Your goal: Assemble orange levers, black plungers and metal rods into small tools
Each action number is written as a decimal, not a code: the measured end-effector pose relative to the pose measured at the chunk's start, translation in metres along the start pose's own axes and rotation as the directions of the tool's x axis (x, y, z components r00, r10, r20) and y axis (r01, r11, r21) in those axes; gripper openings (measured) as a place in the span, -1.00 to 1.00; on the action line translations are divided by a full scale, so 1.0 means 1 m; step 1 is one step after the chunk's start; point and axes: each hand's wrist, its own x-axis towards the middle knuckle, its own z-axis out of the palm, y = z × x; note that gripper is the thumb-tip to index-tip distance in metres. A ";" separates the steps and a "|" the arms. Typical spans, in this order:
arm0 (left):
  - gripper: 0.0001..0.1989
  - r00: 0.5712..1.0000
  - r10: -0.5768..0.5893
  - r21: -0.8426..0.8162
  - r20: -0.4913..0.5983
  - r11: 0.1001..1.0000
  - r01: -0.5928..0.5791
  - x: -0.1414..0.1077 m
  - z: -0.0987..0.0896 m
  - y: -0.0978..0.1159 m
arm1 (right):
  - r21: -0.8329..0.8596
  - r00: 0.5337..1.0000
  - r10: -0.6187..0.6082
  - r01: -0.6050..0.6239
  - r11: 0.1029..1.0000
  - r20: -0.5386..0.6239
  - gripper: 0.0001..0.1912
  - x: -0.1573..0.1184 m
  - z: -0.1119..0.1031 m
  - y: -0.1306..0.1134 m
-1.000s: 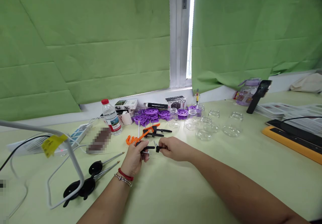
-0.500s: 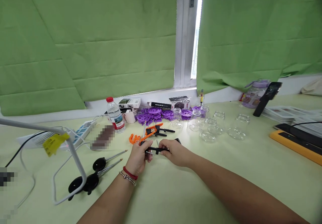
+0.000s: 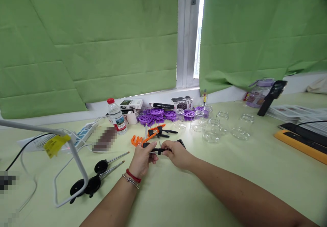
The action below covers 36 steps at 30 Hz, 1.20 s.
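Between both hands (image 3: 142, 156) (image 3: 178, 154), each seemingly pinching it, lies a slim black part (image 3: 156, 150).

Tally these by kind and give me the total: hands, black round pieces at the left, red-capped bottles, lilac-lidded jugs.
Hands: 2 (left hand, right hand)
Black round pieces: 3
Red-capped bottle: 1
Lilac-lidded jug: 1
Total: 7

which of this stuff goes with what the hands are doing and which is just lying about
Likely in the job:
black piece, held between the left hand and right hand
orange-and-black pieces, just beyond the hands

Apparently just lying about:
water bottle with red cap
black brush
purple-lidded jug
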 end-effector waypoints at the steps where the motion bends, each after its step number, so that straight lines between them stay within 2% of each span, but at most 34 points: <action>1: -0.65 1.000 0.000 -0.001 0.004 1.000 0.000 0.000 0.000 0.000 | 0.002 1.000 0.000 0.000 1.000 -0.012 -0.92 0.000 0.001 0.001; 13: -0.62 0.999 0.019 0.006 0.031 1.000 -0.019 -0.002 0.002 -0.003 | -0.016 0.995 -0.084 0.083 0.996 -0.047 -0.93 -0.003 0.006 0.003; 16: -0.61 0.999 0.027 -0.009 0.017 1.000 -0.027 -0.002 0.002 -0.004 | 0.005 0.993 -0.117 0.117 0.993 -0.032 -0.92 -0.004 0.008 0.002; 18: -0.62 0.996 0.083 -0.045 -0.037 0.995 -0.084 -0.002 0.001 -0.005 | 0.021 0.990 -0.137 0.138 0.990 -0.033 -0.92 -0.005 0.010 0.001; 20: -0.63 0.976 0.176 -0.085 -0.130 0.978 -0.188 -0.002 0.001 -0.006 | 0.022 0.990 -0.135 0.136 0.991 -0.051 -0.93 -0.007 0.012 -0.002; 23: -0.70 0.913 0.331 -0.093 -0.240 0.928 -0.361 -0.002 0.001 -0.007 | 0.057 0.991 -0.112 0.116 0.992 -0.070 -0.95 -0.009 0.017 -0.005; 26: -0.73 0.817 0.508 -0.012 -0.273 0.848 -0.531 -0.004 0.002 -0.005 | 0.135 0.992 -0.107 0.115 0.984 -0.061 -0.96 -0.010 0.020 -0.007; 28: -0.75 0.761 0.593 0.066 -0.262 0.798 -0.599 -0.005 0.002 -0.003 | 0.181 0.993 -0.111 0.118 0.976 -0.048 -0.94 -0.010 0.020 -0.008; 30: -0.77 0.745 0.627 0.113 -0.227 0.777 -0.619 -0.006 0.000 -0.001 | 0.215 0.991 -0.128 0.133 0.968 -0.034 -0.87 -0.009 0.018 -0.008; 32: -0.72 0.753 0.630 0.133 -0.192 0.776 -0.616 -0.006 -0.002 0.000 | 0.237 0.987 -0.157 0.162 0.958 -0.040 -0.82 -0.008 0.016 -0.007; 36: -0.68 0.766 0.626 0.135 -0.142 0.779 -0.612 -0.007 -0.005 0.002 | 0.341 0.992 -0.123 0.128 0.931 -0.038 -0.89 -0.007 0.011 -0.010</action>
